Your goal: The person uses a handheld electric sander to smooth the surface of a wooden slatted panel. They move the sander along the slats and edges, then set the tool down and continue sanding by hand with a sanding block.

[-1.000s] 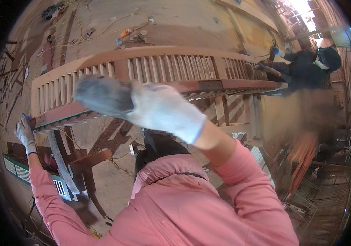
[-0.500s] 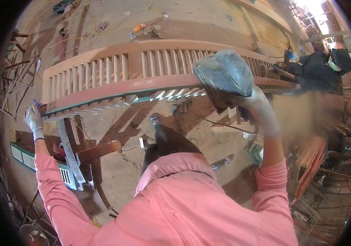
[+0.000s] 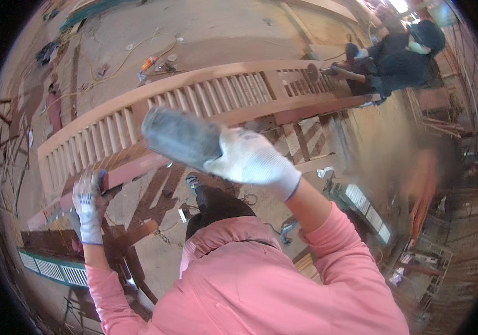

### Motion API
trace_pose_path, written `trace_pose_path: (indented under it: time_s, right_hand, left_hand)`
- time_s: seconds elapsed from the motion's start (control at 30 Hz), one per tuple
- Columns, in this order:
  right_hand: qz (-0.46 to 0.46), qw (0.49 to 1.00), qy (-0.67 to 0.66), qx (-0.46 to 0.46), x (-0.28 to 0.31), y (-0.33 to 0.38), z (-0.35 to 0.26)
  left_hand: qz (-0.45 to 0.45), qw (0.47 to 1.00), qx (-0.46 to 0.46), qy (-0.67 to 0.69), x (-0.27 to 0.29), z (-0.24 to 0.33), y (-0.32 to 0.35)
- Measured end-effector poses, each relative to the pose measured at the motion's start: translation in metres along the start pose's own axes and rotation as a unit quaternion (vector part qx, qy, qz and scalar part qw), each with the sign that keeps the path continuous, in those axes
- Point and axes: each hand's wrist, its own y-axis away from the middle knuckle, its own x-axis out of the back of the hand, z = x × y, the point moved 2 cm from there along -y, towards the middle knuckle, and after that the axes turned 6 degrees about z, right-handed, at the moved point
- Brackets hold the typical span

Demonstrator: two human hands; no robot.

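Observation:
A long brown wooden louvered panel (image 3: 216, 120) lies across the view, its slats set in a frame. My right hand (image 3: 256, 162), in a white knit glove, grips one end of a dusty grey-blue plastic container (image 3: 180, 138). This container hangs tilted above the panel's near rail and hides part of the slats. At the panel's left part, my gloved left hand (image 3: 89, 198) is closed over the near rail. Something dark blue shows by its fingertips; whether it belongs to the glove is unclear.
A co-worker in dark clothing (image 3: 398, 67) bends over the panel's far right end. Green-framed louvered panels stand low at the left (image 3: 49, 268) and right (image 3: 364, 209). A cable (image 3: 91, 70) and an orange item (image 3: 149, 62) lie on the floor beyond.
My right hand has swung left with the container, from the panel's right part toward its middle. My left hand has shifted right from the panel's left end. The whole view has turned somewhat.

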Motion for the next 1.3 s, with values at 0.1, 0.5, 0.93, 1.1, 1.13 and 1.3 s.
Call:
trace_pose_path:
  time_s: [0.1,0.5,0.93,1.1,1.13,1.3]
  right_hand:
    - [0.037,0.997,-0.04,0.048,-0.005,0.026,0.004]
    - [0.124,0.949,-0.122,-0.262,-0.023,0.192,0.09]
    - [0.186,0.745,-0.279,-0.577,-0.134,0.442,0.18]
    - [0.178,0.628,-0.339,-0.677,-0.175,0.494,0.208]
    - [0.195,0.616,-0.349,-0.678,-0.185,0.507,0.212]
    - [0.132,0.612,-0.273,-0.731,-0.201,0.539,0.212]
  left_hand:
    - [-0.021,1.0,0.015,-0.004,-0.001,0.001,0.013]
    - [-0.236,0.965,-0.108,-0.028,-0.023,0.048,0.125]
    - [-0.1,0.99,-0.074,-0.063,-0.128,0.078,0.231]
    - [-0.028,0.993,-0.082,-0.079,-0.184,0.068,0.264]
    - [-0.015,0.994,-0.079,-0.078,-0.194,0.068,0.271]
    - [-0.044,0.995,-0.058,-0.073,-0.209,0.069,0.28]
